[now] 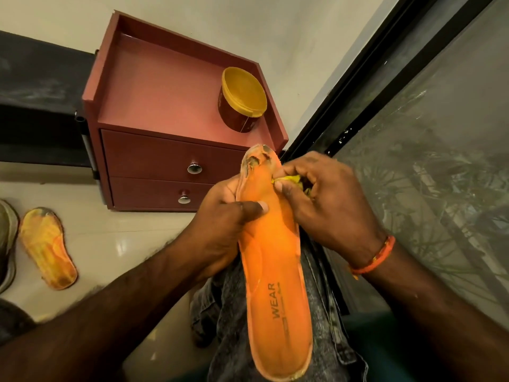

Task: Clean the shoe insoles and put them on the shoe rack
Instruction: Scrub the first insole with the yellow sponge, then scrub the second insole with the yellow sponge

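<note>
An orange insole printed "WEAR" lies lengthwise over my lap, its worn, dirty toe end pointing away from me. My left hand grips its left edge near the toe, thumb pressed across the top. A small yellow cloth is bunched in my right hand, which pinches it against the insole's right edge by the toe. A second, stained orange-yellow insole lies on the floor at the left.
A maroon two-drawer cabinet stands ahead against the wall, with a yellow-lidded tub on top. A dark-framed window runs along the right. A grey shoe sits at the far left edge. Pale tiled floor lies between.
</note>
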